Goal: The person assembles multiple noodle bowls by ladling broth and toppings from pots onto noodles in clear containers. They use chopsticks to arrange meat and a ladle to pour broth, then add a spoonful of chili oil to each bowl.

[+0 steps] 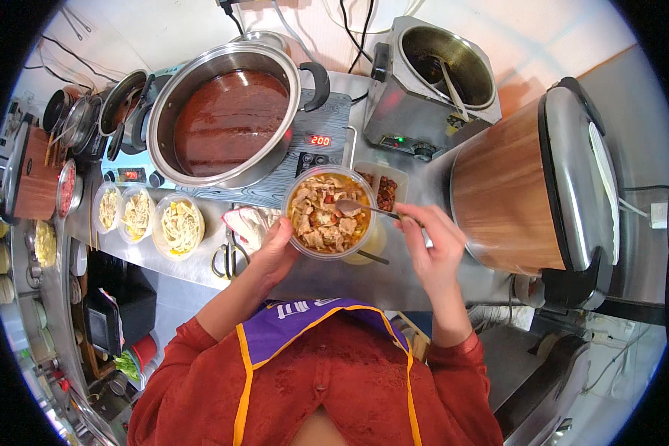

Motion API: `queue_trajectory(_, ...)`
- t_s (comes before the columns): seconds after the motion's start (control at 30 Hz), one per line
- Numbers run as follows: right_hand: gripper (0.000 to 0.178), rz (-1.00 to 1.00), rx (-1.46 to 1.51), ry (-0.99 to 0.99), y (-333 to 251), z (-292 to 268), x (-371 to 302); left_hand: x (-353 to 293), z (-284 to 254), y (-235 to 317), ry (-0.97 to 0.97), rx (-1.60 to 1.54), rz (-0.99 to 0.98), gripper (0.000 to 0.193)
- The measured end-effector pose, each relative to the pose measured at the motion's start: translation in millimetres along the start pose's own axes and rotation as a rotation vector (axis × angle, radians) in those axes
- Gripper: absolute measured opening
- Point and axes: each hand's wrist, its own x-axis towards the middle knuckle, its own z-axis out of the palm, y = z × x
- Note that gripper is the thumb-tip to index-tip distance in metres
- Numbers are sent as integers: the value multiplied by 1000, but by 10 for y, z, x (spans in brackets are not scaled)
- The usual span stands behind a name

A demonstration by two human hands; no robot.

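My left hand (pixel 273 256) is closed on the side of a round clear plastic tub (pixel 327 256), held up over the front of the counter. Sliced meat (pixel 318 232) in an oily broth, with reddish bits, fills the tub. In my right hand (pixel 435 249) is the handle of a metal spoon (pixel 370 209); its bowl end is over the meat near the tub's middle. Just behind the tub sits a divided condiment tray (pixel 401 169) with dark reddish bits, partly hidden. A yellowish round container and a dark handle (pixel 373 257) show beneath the tub.
A large steel pot (pixel 275 152) of red-brown liquid stands on a cooktop. Three noodle tubs (pixel 177 251), a cloth (pixel 250 223) and scissors (pixel 230 256) lie to the left. Rightward are a square metal warmer (pixel 394 111) with a ladle and a wood-patterned barrel-shaped cooker (pixel 505 186).
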Motion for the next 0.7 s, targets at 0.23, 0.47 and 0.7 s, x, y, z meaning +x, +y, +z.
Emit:
queue_trajectory(0.23, 27, -99, -321, 105, 482, -111, -146, 22, -106, -28, -23, -40, 18, 87)
queue_trajectory(0.47, 33, -68, -416, -130, 937, 119, -476, -70, -34, 94, -51, 25, 20, 91)
queue_trajectory(0.7, 19, 482, -388, 3, 1237, 8, -467, -191, -39, 151, -81, 96, 10, 84)
